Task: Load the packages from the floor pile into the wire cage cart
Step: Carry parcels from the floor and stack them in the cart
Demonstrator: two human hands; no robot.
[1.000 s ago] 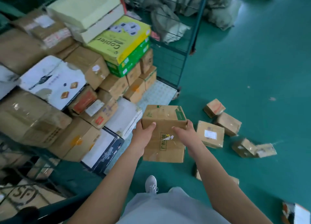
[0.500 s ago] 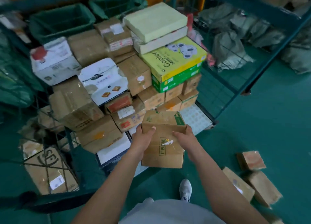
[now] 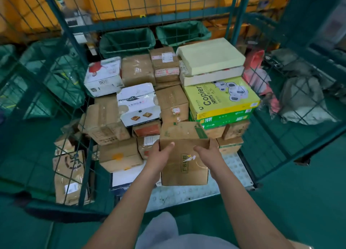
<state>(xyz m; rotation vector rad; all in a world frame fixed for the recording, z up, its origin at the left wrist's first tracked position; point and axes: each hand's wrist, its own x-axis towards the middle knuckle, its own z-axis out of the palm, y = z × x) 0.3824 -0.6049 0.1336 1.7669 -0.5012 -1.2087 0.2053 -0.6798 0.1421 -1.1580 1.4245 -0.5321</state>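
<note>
A wire cage cart (image 3: 292, 132), open-fronted, stands stacked with parcels, heaviest boxes rearward. A cardboard box (image 3: 184, 155) hangs above its bare front floor, clasped at either side by left hand (image 3: 159, 158) and right hand (image 3: 209, 155), each grip wrapped around an edge.

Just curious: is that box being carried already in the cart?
Not yet. Both hands hold the cardboard box above the cart's front floor.

Carton (image 3: 184, 153) held between left hand (image 3: 159, 155) and right hand (image 3: 209, 155), before stacked packages (image 3: 168, 99) inside the cart (image 3: 234, 172); copier box (image 3: 221, 99) at stack's right.
</note>
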